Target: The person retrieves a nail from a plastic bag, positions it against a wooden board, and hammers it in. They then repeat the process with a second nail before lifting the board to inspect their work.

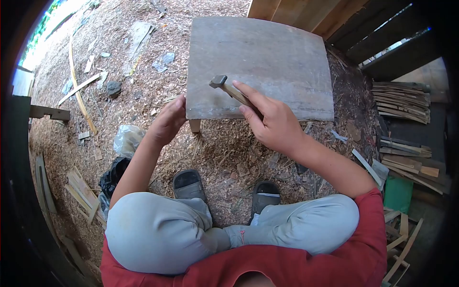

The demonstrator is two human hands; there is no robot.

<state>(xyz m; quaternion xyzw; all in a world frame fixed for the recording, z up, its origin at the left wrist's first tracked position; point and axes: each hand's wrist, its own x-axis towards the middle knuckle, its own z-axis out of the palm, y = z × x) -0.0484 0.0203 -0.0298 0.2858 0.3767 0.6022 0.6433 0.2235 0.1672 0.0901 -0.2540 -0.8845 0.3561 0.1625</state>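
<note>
In front of me stands a low table with a worn grey wooden top (260, 62). My right hand (275, 119) is closed around the wooden handle of a hammer (218, 80), index finger stretched along it. The hammer's metal head hangs over the tabletop, towards the left. At the table's near left corner, my left hand (167, 122) is closed against the edge, with its fingertips partly hidden there.
Wood shavings and scraps cover the ground. Plastic bags (128, 139) lie at the left, near loose wood strips (85, 193). Stacked thin slats (401, 102) and a green object (398, 193) are at the right. Plank walls (306, 14) rise behind the table.
</note>
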